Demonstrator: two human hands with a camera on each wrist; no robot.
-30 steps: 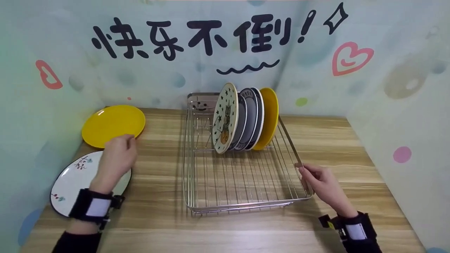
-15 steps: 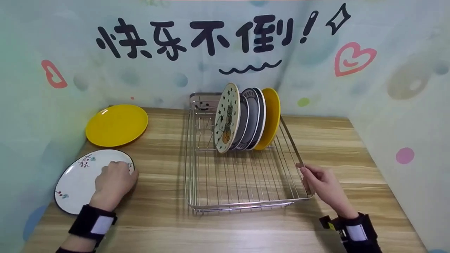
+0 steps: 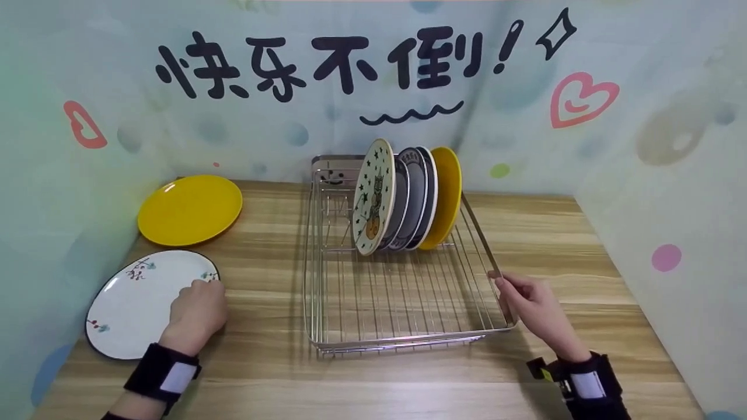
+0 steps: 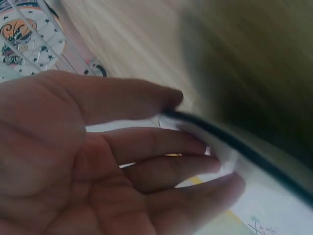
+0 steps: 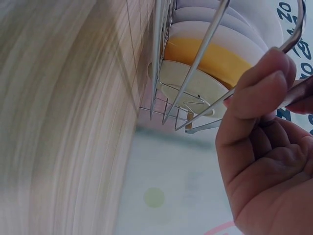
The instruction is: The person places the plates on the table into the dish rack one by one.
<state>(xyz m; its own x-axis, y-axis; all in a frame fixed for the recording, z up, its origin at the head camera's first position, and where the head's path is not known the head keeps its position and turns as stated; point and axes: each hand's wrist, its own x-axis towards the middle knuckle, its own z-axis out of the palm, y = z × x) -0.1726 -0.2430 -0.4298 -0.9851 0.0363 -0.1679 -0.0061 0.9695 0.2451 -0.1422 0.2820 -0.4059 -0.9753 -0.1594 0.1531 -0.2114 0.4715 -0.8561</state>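
Observation:
My left hand (image 3: 195, 315) is at the right edge of a white plate (image 3: 131, 312) with a dark rim and small floral sprigs, lying on the table at the left. In the left wrist view the thumb (image 4: 127, 98) meets the plate's dark rim (image 4: 239, 144) while the fingers lie along its white face, pinching the edge. A wire dish rack (image 3: 402, 338) stands at mid-table. My right hand (image 3: 540, 309) grips its right top rail between thumb and fingers. Upright in the rack stand a star-patterned plate (image 3: 372, 198), several grey-blue plates (image 3: 414, 198) and a yellow plate (image 3: 448, 198).
Behind the white plate, a second yellow plate (image 3: 189, 210) lies flat at the back left. Printed cloth walls (image 3: 502, 128) enclose the wooden table (image 3: 262, 291) at the back and both sides. The front half of the rack shows bare wires.
My left hand has come down from beside the flat yellow plate to the white plate's right edge and now pinches it. My right hand keeps its grip on the rack.

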